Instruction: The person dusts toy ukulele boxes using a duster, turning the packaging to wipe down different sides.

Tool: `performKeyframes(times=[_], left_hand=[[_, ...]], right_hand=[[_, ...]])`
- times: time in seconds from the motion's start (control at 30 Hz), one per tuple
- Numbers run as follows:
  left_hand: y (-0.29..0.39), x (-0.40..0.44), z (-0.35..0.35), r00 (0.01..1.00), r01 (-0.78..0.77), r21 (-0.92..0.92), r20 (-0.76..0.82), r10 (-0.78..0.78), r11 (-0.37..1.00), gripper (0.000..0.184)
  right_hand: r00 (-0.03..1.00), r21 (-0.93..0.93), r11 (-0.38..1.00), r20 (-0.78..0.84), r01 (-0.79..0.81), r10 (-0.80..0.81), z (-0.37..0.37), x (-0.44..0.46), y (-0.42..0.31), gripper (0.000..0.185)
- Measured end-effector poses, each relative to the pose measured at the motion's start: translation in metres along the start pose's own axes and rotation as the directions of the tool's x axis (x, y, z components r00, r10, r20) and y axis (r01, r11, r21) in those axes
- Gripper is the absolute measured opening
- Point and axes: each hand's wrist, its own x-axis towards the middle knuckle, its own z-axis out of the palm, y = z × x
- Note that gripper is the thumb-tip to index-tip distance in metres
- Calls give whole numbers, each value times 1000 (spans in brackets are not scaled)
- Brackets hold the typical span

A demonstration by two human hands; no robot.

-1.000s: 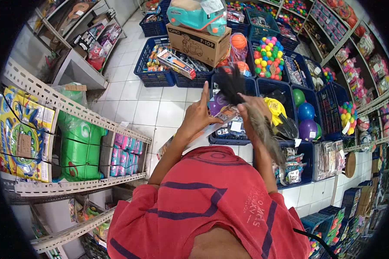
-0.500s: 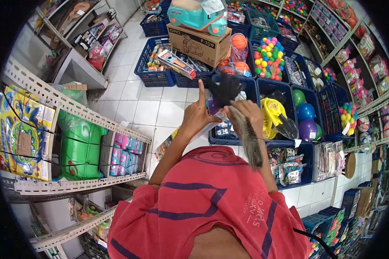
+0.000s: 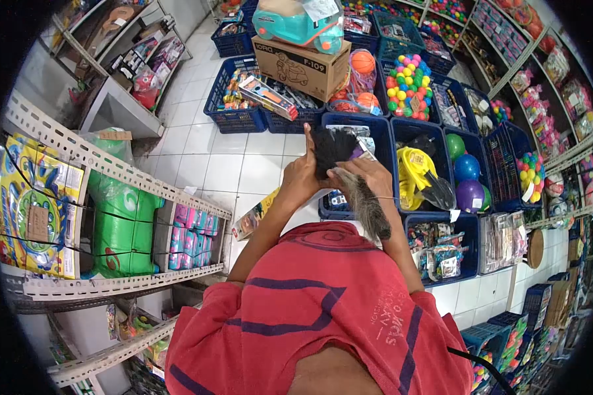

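My right hand (image 3: 370, 176) is closed around the middle of a feather duster (image 3: 336, 150). Its black feathers spread beyond the fingers, and a grey feathery part (image 3: 370, 214) hangs back towards my red shirt. My left hand (image 3: 299, 176) is beside the black feathers, index finger raised and the other fingers curled. Clear plastic shows below its thumb, but the black feathers hide most of what it holds. A purple and white piece (image 3: 362, 151) peeks out past the duster. Below both hands is a blue crate (image 3: 387, 141) with packaged items inside.
More blue crates hold colourful balls (image 3: 410, 85), larger balls (image 3: 468, 170) and a yellow packed item (image 3: 415, 174). A cardboard box (image 3: 300, 69) carries a teal ride-on toy (image 3: 300, 26). Metal shelving (image 3: 118, 164) runs close on my left, with a green toy (image 3: 128, 227). White tiles (image 3: 227, 172) cover the floor.
The duster's black feathers have moved down and left, against my left hand. The grey part has swung up and left. My left hand has turned slightly inward.
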Motion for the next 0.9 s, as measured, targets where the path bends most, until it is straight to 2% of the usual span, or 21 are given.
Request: performKeyframes(times=[0.07,0.13,0.17,0.23,0.3,0.33,0.43,0.47,0.57,0.6,0.7,0.77,0.83,0.87,0.9], left_hand=[[-4,-1,1,999,-33,-11,-10,33,999,128],[-5,-1,-1,996,-90,-26,-29,89,996,128],[-4,-2,-2,998,-66,-59,1,66,996,122],[3,-1,-10,998,-19,-121,62,27,992,111],[1,0,-11,984,-173,-143,27,179,975,90],[0,0,-13,968,-248,-151,8,252,957,80],[10,2,-20,970,-237,-211,6,244,948,57],[10,3,-20,958,-280,-217,-1,286,935,55],[4,11,-22,922,-382,-207,-21,386,901,50],[1,13,-20,915,-401,-185,-30,403,897,49],[-6,20,-21,902,-429,-126,-12,431,895,42],[-12,24,-21,890,-454,-69,9,456,888,40],[-10,25,-25,893,-447,-101,7,450,889,39],[-9,28,-25,897,-437,-124,16,442,891,40],[-9,29,-25,901,-426,-147,25,434,893,40]], right_hand=[[998,27,1000,-60,-2,4,-6,3,-1,15],[991,-34,998,-123,-54,50,-12,7,7,15],[985,-63,995,-155,-81,70,-15,10,9,15],[980,4,997,-181,-82,81,-18,14,10,23],[973,61,995,-213,-82,93,-15,15,25,30],[976,142,985,-182,-98,123,-16,15,28,42],[966,502,836,0,-224,259,-21,13,19,59],[976,477,853,59,-214,211,-19,10,25,77],[991,501,854,74,-137,115,-21,7,22,90],[986,487,860,129,-152,101,-25,8,17,100],[988,518,843,120,-143,94,-22,4,15,98],[975,469,857,147,-215,165,-19,3,9,93],[960,426,861,158,-276,230,-15,3,5,88],[958,414,864,107,-285,265,-11,4,1,78],[959,409,868,71,-280,276,-7,4,0,76]])
